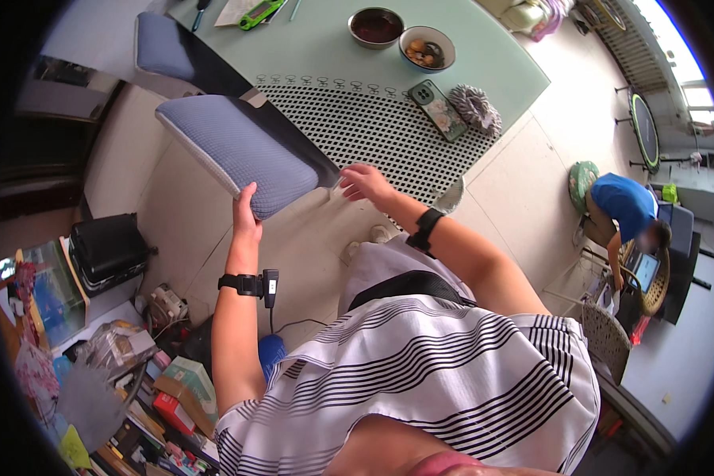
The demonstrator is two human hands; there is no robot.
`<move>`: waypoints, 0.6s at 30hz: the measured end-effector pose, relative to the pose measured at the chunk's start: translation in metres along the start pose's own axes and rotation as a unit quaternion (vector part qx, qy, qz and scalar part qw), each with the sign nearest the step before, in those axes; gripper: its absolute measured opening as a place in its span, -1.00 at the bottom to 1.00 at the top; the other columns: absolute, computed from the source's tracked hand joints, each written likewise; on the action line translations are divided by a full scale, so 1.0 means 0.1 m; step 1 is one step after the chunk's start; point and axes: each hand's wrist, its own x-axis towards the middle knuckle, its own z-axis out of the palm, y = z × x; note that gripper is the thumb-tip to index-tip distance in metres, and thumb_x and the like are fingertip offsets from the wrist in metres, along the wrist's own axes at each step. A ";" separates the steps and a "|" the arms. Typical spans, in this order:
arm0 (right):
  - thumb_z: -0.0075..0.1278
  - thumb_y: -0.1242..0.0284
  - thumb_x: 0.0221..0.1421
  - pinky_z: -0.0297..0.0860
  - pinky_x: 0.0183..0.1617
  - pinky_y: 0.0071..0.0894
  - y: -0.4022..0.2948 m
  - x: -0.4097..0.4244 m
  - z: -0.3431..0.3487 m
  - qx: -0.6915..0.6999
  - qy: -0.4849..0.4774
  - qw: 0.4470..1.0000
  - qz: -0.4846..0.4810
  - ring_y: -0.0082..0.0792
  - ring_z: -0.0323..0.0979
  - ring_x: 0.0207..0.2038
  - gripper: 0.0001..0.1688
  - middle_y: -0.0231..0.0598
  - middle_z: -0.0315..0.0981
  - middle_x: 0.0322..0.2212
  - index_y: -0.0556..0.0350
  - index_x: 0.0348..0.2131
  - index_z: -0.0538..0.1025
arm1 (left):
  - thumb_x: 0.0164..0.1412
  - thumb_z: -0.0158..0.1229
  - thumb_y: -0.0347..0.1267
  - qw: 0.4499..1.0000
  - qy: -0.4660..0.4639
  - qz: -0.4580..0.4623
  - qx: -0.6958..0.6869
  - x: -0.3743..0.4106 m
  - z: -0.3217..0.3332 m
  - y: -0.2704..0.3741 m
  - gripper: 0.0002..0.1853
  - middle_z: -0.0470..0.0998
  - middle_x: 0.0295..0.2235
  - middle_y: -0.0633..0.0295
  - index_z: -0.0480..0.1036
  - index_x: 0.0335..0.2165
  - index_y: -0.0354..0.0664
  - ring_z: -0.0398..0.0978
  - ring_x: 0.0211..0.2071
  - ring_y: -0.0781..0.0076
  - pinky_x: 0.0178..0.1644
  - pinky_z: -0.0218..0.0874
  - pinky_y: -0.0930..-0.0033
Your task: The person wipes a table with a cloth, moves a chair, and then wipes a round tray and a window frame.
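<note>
A blue quilted seat cushion with a pale edge [238,149] lies at a dark chair beside the glass-topped table [327,56]. My left hand [247,211] grips the cushion's near corner, its thumb on top. Over the floor by the table's edge, my right hand [366,183] has its fingers apart and holds nothing. A second blue cushion [165,47] rests on another chair farther along. On the table are a flowered phone case [439,110], a striped scrunchie [476,110], a bowl of dark liquid [376,28] and a bowl of food pieces [426,49].
At the lower left, a black case [108,253], cardboard boxes [189,387] and loose goods crowd the floor. Another person in a blue top [622,202] bends over a wicker chair [657,279] at the right. A small trampoline [645,128] stands beyond.
</note>
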 end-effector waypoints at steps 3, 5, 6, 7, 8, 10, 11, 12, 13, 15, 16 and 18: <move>-0.12 0.36 0.08 0.40 -0.41 -0.45 0.05 -0.17 -0.60 -0.067 0.089 0.988 -0.106 -0.48 0.43 -0.47 -0.71 -0.27 0.47 -0.45 0.16 -0.24 0.45 | -0.06 0.15 -0.24 1.000 0.006 0.005 -0.007 -0.03 0.07 -0.05 -0.33 0.28 -0.06 0.16 0.17 0.01 -0.32 0.23 -0.01 0.31 0.05 0.08 0.29; -0.07 0.39 0.02 0.39 -0.36 -0.39 0.10 -0.19 -1.11 -0.226 0.192 0.941 -0.165 -0.37 0.44 -0.45 -0.72 -0.23 0.46 -0.48 0.14 -0.25 0.46 | -0.06 0.16 -0.22 1.000 0.012 0.006 0.000 -0.01 0.08 -0.06 -0.33 0.28 -0.05 0.16 0.18 0.01 -0.32 0.23 -0.01 0.31 0.05 0.08 0.29; -0.04 0.41 -0.03 0.38 -0.32 -0.36 0.06 -0.23 -1.35 -0.304 0.244 0.889 -0.240 -0.30 0.43 -0.43 -0.71 -0.19 0.45 -0.46 0.12 -0.25 0.46 | -0.06 0.17 -0.20 1.000 0.010 0.008 0.001 0.00 0.07 -0.08 -0.30 0.28 -0.04 0.16 0.17 0.01 -0.32 0.23 -0.01 0.32 0.04 0.09 0.30; -0.01 0.42 -0.07 0.37 -0.28 -0.34 0.03 -0.30 -1.57 -0.374 0.293 0.824 -0.310 -0.22 0.43 -0.41 -0.69 -0.15 0.43 -0.44 0.11 -0.25 0.47 | -0.06 0.17 -0.19 1.000 0.017 -0.002 0.005 -0.01 0.07 -0.08 -0.29 0.27 -0.03 0.16 0.16 0.02 -0.32 0.22 0.00 0.31 0.04 0.08 0.30; 0.01 0.44 -0.10 0.34 -0.21 -0.31 -0.08 -0.42 -1.68 -0.389 0.325 0.806 -0.306 -0.17 0.40 -0.34 -0.66 -0.14 0.41 -0.39 0.06 -0.22 0.46 | -0.06 0.18 -0.18 1.000 0.027 -0.010 0.009 -0.04 0.07 -0.07 -0.28 0.27 -0.03 0.16 0.16 0.02 -0.33 0.22 0.00 0.31 0.04 0.08 0.30; 0.03 0.46 -0.14 0.27 -0.07 -0.25 -0.28 -0.56 -2.04 -0.471 0.374 0.736 -0.310 -0.12 0.33 -0.19 -0.56 -0.12 0.36 -0.27 -0.02 -0.15 0.42 | -0.06 0.20 -0.17 0.998 0.057 -0.017 0.029 -0.08 0.16 -0.02 -0.24 0.24 0.00 0.11 0.13 0.04 -0.34 0.19 0.03 0.27 0.06 0.07 0.25; 0.04 0.47 -0.15 0.23 -0.01 -0.23 -0.36 -0.56 -2.23 -0.538 0.383 0.681 -0.316 -0.11 0.28 -0.12 -0.50 -0.12 0.31 -0.20 -0.07 -0.11 0.39 | -0.05 0.20 -0.17 0.993 0.084 0.037 0.070 -0.04 0.12 -0.03 -0.24 0.21 0.02 0.08 0.11 0.04 -0.33 0.18 0.04 0.26 0.06 0.06 0.21; 0.06 0.45 -0.17 0.13 0.08 -0.17 -0.47 -0.57 -2.31 -0.543 0.392 0.695 -0.263 -0.05 0.15 0.00 -0.37 -0.13 0.23 -0.09 -0.12 -0.01 0.30 | -0.03 0.20 -0.16 0.983 0.114 0.090 0.108 0.03 -0.01 -0.09 -0.24 0.18 0.04 0.06 0.10 0.05 -0.33 0.16 0.04 0.25 0.06 0.05 0.17; 0.10 0.43 -0.19 0.11 0.11 -0.12 -0.51 -0.53 -2.47 -0.589 0.391 0.667 -0.233 0.01 0.06 0.07 -0.22 -0.13 0.07 0.06 -0.23 0.08 0.20 | -0.02 0.20 -0.16 0.968 0.145 0.142 0.146 0.03 -0.01 -0.17 -0.24 0.16 0.05 0.03 0.09 0.05 -0.32 0.15 0.05 0.24 0.06 0.05 0.13; 0.13 0.39 -0.22 0.07 0.12 0.00 -0.58 -0.45 -2.77 -0.630 0.360 0.659 -0.198 0.02 -0.06 0.16 -0.04 -0.16 -0.11 0.17 -0.39 0.16 0.06 | -0.02 0.19 -0.23 0.797 0.330 0.323 0.390 -0.11 0.23 -0.38 -0.28 0.07 0.08 -0.08 0.07 0.05 -0.28 0.07 0.08 0.09 0.09 -0.05 0.01; 0.15 0.38 -0.23 0.05 0.12 0.05 -0.61 -0.38 -2.90 -0.642 0.338 0.664 -0.178 0.02 -0.10 0.18 0.00 -0.17 -0.16 0.19 -0.46 0.17 0.02 | -0.03 0.19 -0.25 0.718 0.341 0.381 0.473 -0.34 0.53 -0.39 -0.28 0.06 0.08 -0.09 0.07 0.05 -0.27 0.05 0.09 0.05 0.10 -0.08 0.00; 0.18 0.34 -0.26 0.00 0.14 0.13 -0.63 -0.21 -3.12 -0.663 0.276 0.678 -0.154 0.02 -0.18 0.22 0.08 -0.21 -0.26 0.22 -0.58 0.18 -0.05 | -0.08 0.19 -0.34 0.629 0.297 0.464 0.548 -0.68 1.18 -0.55 -0.30 0.06 0.05 -0.11 0.08 0.04 -0.24 -0.01 0.10 -0.06 0.13 -0.16 -0.02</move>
